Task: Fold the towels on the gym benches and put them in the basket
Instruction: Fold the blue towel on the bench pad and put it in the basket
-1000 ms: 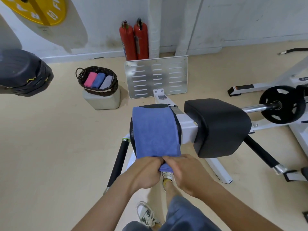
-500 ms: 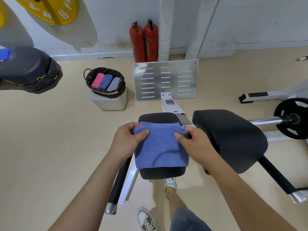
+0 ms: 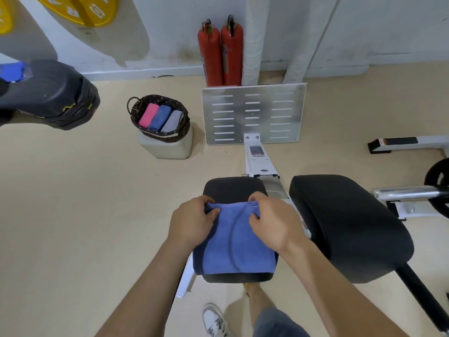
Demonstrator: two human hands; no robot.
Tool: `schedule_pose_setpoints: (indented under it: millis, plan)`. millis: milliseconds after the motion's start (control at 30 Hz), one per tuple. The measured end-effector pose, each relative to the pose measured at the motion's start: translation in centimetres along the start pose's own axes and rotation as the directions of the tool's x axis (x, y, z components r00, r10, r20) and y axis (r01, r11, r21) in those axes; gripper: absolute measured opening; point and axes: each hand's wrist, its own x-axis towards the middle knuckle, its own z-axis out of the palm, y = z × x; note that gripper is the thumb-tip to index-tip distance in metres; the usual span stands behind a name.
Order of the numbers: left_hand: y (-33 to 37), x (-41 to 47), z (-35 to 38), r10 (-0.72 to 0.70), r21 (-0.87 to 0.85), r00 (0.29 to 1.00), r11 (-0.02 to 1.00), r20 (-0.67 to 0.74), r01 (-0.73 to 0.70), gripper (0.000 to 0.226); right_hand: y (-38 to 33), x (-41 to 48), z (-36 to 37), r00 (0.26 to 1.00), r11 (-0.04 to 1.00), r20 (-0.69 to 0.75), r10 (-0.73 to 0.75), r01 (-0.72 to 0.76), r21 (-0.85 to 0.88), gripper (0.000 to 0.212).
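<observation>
On the bench pad point(image 3: 233, 188), left hand point(image 3: 192, 222) and right hand point(image 3: 274, 224) still pinch the blue towel point(image 3: 238, 251), pulled nearer.

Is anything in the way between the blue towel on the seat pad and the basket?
Nothing visible does: only bare floor lies between the blue towel and the basket ahead to the left.

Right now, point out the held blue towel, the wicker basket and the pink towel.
held blue towel point(image 3: 239, 249), head view, middle of the cloth.
wicker basket point(image 3: 185, 124), head view, right rim.
pink towel point(image 3: 148, 115), head view, middle of the roll.
</observation>
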Motion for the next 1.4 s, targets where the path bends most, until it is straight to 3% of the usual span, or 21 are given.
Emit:
schedule_pose_setpoints:
  millis: [167, 400, 501, 667, 868, 968, 1068, 1235, 1335, 1401]
  plan:
    - [0.3, 1.6, -0.9, -0.014, 0.054, 0.989, 0.999, 0.15, 0.006, 0.02, 0.2, 2.3, -0.2, 0.996, 0.997, 0.092, 0.007, 0.0, -0.075, 0.028]
    - [1.1, 2.8, -1.6, 0.04, 0.248, 0.958, 0.962, 0.285, -0.115, 0.027, 0.9, 3.9, -0.7, 0.975, 0.994, 0.22, 0.025, -0.002, -0.105, 0.018]
    - [1.5, 3.0, -1.5, 0.05, 0.285, 0.96, 0.95, 0.276, -0.131, 0.027, 0.9, 4.2, -0.7, 0.968, 0.993, 0.251, 0.032, -0.003, -0.117, 0.017]
    - [0.5, 2.4, -0.8, 0.047, 0.175, 0.987, 0.982, 0.154, -0.074, 0.024, 0.9, 4.2, -0.5, 0.962, 0.992, 0.271, 0.018, 0.016, -0.123, 0.02]
    - [-0.7, 1.9, -0.3, 0.091, 0.122, 0.982, 0.986, 0.167, -0.113, 0.028, 1.8, 4.3, -1.3, 0.942, 1.0, 0.335, 0.007, -0.007, 0.0, 0.022]
    - [-1.0, 1.8, -0.1, 0.113, 0.073, 0.985, 0.99, 0.129, -0.123, 0.023, 1.3, 4.7, -1.8, 0.939, 1.0, 0.343, 0.013, -0.006, -0.022, 0.02]
    - [-1.0, 2.0, 0.0, 0.056, -0.057, 0.991, 0.997, 0.125, -0.049, 0.016, 1.4, 5.3, -1.9, 0.93, 0.999, 0.368, 0.022, -0.033, 0.025, 0.018]
    - [-1.7, 2.9, -0.7, -0.032, -0.234, 0.959, 0.967, 0.283, 0.101, 0.016, 2.1, 6.5, -3.0, 0.835, 0.989, 0.55, -0.006, -0.076, 0.126, 0.023]
    - [-1.5, 2.9, -1.1, -0.037, -0.201, 0.953, 0.974, 0.301, 0.102, 0.012, 2.0, 7.4, -3.8, 0.748, 0.998, 0.662, -0.045, 0.004, 0.063, 0.025]
    - [-1.1, 3.0, -1.2, -0.019, -0.147, 0.955, 0.987, 0.295, 0.065, 0.007, 1.8, 8.1, -3.9, 0.728, 0.998, 0.682, -0.065, 0.056, 0.035, 0.027]
